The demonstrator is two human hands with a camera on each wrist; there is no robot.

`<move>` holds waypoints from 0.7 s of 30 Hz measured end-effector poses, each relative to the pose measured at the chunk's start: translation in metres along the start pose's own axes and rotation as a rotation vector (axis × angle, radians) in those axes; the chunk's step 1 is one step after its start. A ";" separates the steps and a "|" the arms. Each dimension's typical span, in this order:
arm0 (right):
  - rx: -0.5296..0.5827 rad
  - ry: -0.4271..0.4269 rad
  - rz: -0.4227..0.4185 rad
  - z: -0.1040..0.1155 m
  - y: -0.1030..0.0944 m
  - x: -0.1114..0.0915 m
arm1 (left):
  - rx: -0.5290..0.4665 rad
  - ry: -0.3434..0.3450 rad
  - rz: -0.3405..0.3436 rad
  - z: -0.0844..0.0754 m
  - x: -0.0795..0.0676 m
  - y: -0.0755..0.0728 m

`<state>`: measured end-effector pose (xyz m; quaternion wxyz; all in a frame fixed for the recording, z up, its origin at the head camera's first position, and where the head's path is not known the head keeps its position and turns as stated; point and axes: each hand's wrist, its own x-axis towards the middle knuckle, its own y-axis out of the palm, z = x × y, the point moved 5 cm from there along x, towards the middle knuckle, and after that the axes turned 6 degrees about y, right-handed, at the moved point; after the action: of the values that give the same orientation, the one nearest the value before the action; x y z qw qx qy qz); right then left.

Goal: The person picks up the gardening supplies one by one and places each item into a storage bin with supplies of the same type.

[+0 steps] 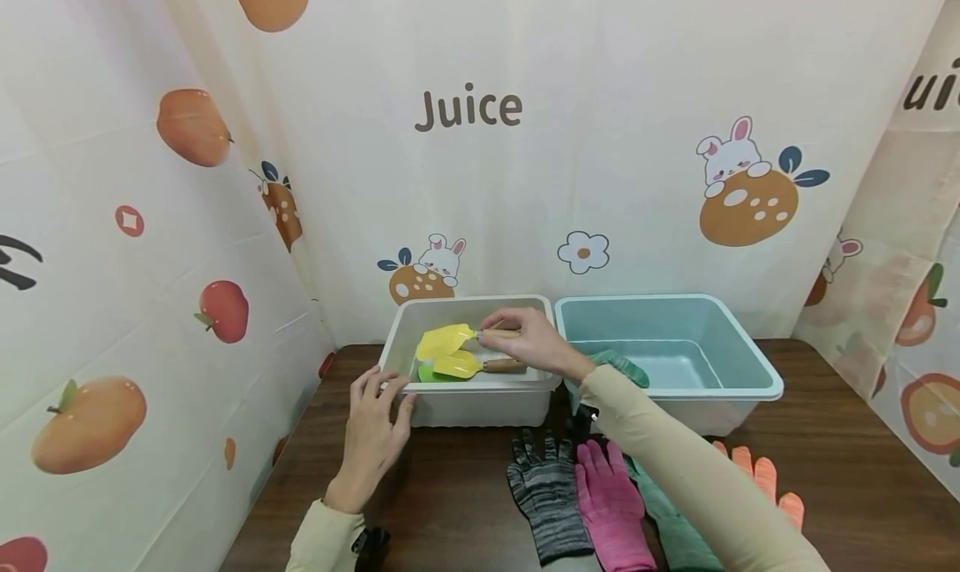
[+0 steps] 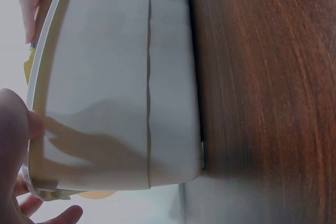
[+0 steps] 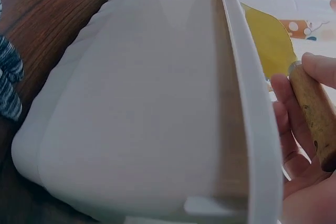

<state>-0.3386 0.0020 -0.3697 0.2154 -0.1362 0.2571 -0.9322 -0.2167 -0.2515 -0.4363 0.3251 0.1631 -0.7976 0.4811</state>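
My right hand (image 1: 528,336) holds a small garden trowel (image 1: 446,340) by its wooden handle (image 3: 315,109), thumb on one side and fingers on the other. Its yellow blade is over the inside of the light grey bin (image 1: 480,407). Below it in the bin lies a second yellow trowel (image 1: 459,364), partly over something flat and bright green (image 1: 435,375). At the bin's front left corner is my left hand (image 1: 375,426), its thumb against the outer wall by the rim and its fingers loosely spread around the corner.
A blue bin (image 1: 667,305) stands to the right, a green striped glove (image 1: 622,366) inside it. In front lie a grey striped glove (image 1: 551,501), a pink glove (image 1: 613,505), a green glove (image 1: 678,526) and an orange glove (image 1: 765,476) on the wooden table. A printed curtain hangs behind.
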 end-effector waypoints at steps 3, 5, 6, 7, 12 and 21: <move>0.015 0.017 0.012 -0.002 0.004 0.002 | 0.002 0.004 -0.004 0.000 0.000 0.000; 0.010 0.023 0.019 -0.003 0.006 0.002 | 0.005 0.011 -0.009 -0.001 0.000 0.000; 0.008 0.024 0.021 -0.004 0.007 0.003 | 0.006 0.013 -0.010 -0.001 0.000 0.000; 0.006 0.023 0.020 -0.003 0.008 0.003 | 0.007 0.016 -0.012 -0.001 0.000 0.000; -0.020 0.024 0.009 -0.003 0.011 0.005 | 0.010 0.022 -0.018 -0.001 0.000 -0.001; -0.080 0.058 0.010 -0.006 0.014 0.005 | 0.017 0.037 -0.031 -0.001 0.000 0.000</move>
<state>-0.3401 -0.0091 -0.3817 0.2069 -0.1163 0.3009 -0.9237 -0.2163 -0.2509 -0.4366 0.3459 0.1691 -0.7846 0.4859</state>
